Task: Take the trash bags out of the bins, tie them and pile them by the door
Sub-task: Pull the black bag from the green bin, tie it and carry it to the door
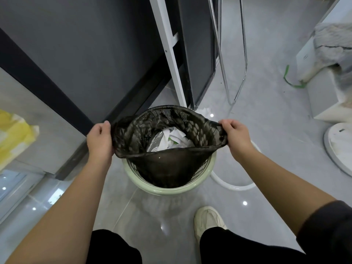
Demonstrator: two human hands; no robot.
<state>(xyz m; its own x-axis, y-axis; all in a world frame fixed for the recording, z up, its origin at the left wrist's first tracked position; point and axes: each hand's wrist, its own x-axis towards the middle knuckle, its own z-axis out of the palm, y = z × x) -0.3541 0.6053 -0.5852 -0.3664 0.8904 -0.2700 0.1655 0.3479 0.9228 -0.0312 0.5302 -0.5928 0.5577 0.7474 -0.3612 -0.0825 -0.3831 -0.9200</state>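
- Bag (167, 164), black, sits in a green bin (165, 189), mouth stretched wide between both fists.
- Left hand (100, 141) and right hand (236, 138) clench opposite rim edges.
- Bare floor (266, 130) lies beyond the right fingers.

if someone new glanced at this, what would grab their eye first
First, the black trash bag stretched wide in the middle, gripped at its edges by the left hand and right hand, with crumpled white paper showing inside. It still sits in the pale green bin on the grey floor. Next, the yellow bag at the far left edge.
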